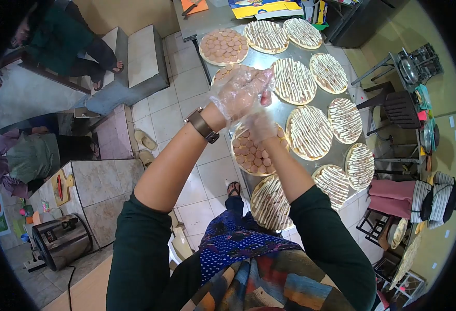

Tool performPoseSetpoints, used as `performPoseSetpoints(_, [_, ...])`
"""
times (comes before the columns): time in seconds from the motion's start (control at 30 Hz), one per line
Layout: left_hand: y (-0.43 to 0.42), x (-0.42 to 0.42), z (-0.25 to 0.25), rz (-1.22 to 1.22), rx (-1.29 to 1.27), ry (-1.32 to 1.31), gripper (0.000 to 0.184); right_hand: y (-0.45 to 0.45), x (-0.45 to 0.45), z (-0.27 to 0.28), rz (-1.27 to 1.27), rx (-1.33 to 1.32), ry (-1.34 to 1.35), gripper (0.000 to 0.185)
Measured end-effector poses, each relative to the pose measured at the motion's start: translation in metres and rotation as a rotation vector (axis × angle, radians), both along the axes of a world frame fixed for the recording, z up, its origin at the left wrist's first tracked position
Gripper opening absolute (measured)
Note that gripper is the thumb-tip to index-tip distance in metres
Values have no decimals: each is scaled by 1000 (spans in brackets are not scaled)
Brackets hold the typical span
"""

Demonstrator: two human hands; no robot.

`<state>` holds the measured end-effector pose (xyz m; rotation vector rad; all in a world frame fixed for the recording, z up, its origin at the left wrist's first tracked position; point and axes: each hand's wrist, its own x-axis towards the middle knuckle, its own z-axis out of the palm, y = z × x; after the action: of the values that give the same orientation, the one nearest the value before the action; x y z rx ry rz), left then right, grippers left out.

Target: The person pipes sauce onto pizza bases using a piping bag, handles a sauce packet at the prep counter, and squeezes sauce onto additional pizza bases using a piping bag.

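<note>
Both fwd, over bench L edge: L hand gloved, fingers bunched; R hand just below, blurred, can't tell if pinching; sliced-topped pizza near R.

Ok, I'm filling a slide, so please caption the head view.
Gloved left hand and right hand close together above a metal table of round pizzas, most striped with white sauce.

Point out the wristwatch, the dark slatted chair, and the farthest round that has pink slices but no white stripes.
Wristwatch [201, 125]: head view, on its brown strap.
Dark slatted chair [402, 110]: head view, on its backrest.
Unstriped round [224, 46]: head view, on the slices at its middle.
</note>
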<state>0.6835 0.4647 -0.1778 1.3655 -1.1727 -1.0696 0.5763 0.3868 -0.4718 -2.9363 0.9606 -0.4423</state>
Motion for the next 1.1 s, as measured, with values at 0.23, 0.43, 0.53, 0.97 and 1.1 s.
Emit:
performPoseSetpoints(0.23, [13,-10,-3,-25,-413,-112,29,26,-14,118,85,172,440,12])
performPoseSetpoints(0.43, [11,-12,-6,-64,-341,-128,32,25,-16,72,123,152,334,15])
performPoseSetpoints(0.53, [3,-17,-14,-112,-185,60,32,-21,-30,62,-100,846,-539,16])
performPoseSetpoints(0.97, [14,-29,13,-113,-266,-237,24,-16,-45,38,105,228,-454,29])
performPoseSetpoints(1.1, [12,-31,5,-136,-93,-89,25,-1,-44,46,-58,573,-472,26])
